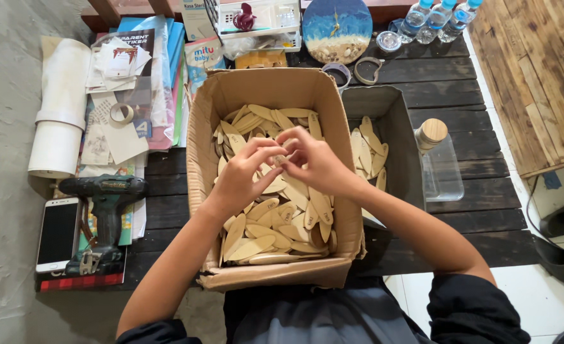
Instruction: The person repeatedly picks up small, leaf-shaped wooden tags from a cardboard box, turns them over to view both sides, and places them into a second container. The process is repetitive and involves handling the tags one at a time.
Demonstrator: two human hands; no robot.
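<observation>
An open cardboard box (pixel 200 134) stands on a dark slatted table and holds several flat, oval wooden pieces (pixel 263 236). Both my hands are over the middle of the box, fingertips together. My left hand (pixel 240 175) and my right hand (pixel 314 159) pinch one small wooden piece (pixel 281 159) between them, mostly hidden by the fingers. A grey open-topped box (pixel 398 121) stands to the right of the cardboard box, with a few more of the same wooden pieces (pixel 371 150) inside.
A green cordless drill (pixel 104 197) and a white phone (pixel 58 232) lie at the left. Papers, tape and a white roll (pixel 62 105) are stacked behind them. A clear jar with a wooden lid (pixel 438 162) stands at the right. Water bottles (pixel 438 16) and a round blue clock (pixel 337 28) are at the back.
</observation>
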